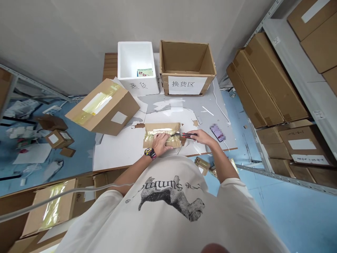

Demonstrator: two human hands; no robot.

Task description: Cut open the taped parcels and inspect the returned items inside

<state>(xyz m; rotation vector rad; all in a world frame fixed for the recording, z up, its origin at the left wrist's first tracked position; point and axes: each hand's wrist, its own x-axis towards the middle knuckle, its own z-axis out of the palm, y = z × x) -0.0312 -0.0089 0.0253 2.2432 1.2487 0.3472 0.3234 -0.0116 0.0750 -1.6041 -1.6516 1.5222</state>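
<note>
A small flat cardboard box (pixel 175 142) wrapped in clear yellowish tape lies near the front edge of the table, a white label strip on top. My left hand (pixel 161 142) rests on it, fingers stretched over the taped top and thumb apart along the near side. In my right hand (pixel 200 136) is a red and black utility knife (pixel 186 135), pointing left. Its tip reaches the tape at the right part of the box, close to my left fingers; whether the blade is in the tape cannot be made out.
A larger taped carton (pixel 105 105) stands tilted at left. Behind are a white foam box (pixel 137 86) with a green packet inside and an open cardboard box (pixel 188 85). A purple phone (pixel 217 133) with a cable lies right. Shelves of cartons (pixel 273 80) flank the table.
</note>
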